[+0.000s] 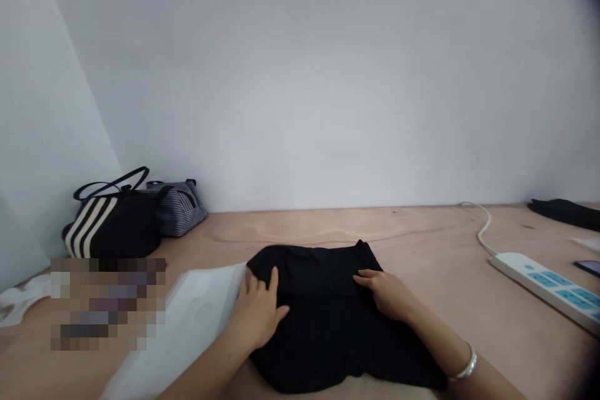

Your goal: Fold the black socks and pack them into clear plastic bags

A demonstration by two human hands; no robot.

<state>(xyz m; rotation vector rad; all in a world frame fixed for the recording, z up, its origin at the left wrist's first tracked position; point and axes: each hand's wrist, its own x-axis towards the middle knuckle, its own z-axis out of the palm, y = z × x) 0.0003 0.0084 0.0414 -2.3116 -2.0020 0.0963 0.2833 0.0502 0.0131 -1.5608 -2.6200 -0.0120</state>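
A black garment (328, 331), folded into a rough rectangle, lies on the table in front of me. On its left edge rests my left hand (260, 312), with the index finger and thumb stretched apart and the other fingers bent at the cloth's edge. My right hand (389, 294) lies on the upper right part of the cloth, its fingers extended. Neither hand visibly grips the fabric. A silver bracelet (466, 365) circles my right wrist. Beneath my left forearm, whitish translucent plastic bags (192, 306) lie flat, partly covered by the arm.
Two bags stand at the back left, a black one with white stripes (117, 225) and a striped pouch (180, 209). On the right are a white power strip (544, 281) with its cable, a phone (588, 267) and black cloth (567, 212). A blurred patch covers something left.
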